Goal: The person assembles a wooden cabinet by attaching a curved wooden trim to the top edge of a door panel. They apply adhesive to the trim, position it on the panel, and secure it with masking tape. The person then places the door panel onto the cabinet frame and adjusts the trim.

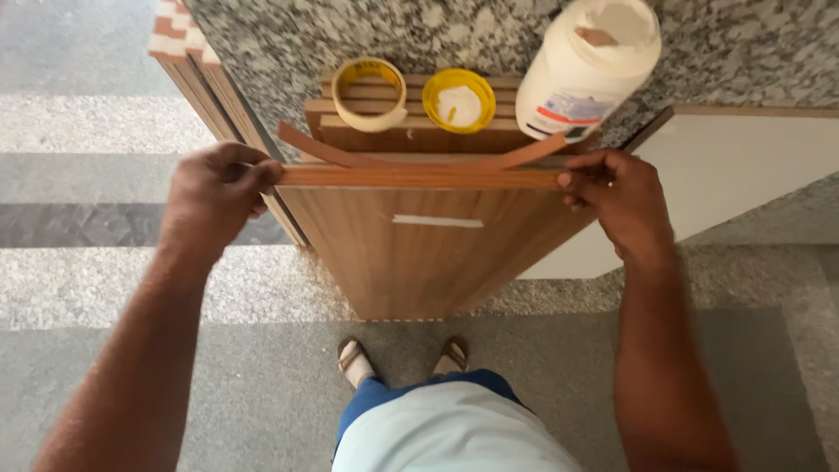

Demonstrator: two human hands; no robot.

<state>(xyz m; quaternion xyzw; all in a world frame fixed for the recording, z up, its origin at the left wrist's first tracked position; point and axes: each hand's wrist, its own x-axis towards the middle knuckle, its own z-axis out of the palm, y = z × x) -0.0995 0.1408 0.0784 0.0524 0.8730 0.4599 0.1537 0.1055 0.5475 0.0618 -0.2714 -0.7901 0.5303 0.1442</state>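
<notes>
Edge strip [419, 177] — pinched endwise, left hand [214, 197], right hand [616, 197], atop board [419, 253]

Soft, bright daylight falls evenly, with only faint shadows beside the wood panel [419, 253]. The white glue bottle [587, 65] above it is overexposed. Wide-angle stretch bends the forearms below it; focus is slightly soft.

Brown wood grain is shown on the panel [411, 253]; the surface [350, 31] is speckled grey granite, the lid [459, 100] yellow, the bottle [585, 70] white.
</notes>
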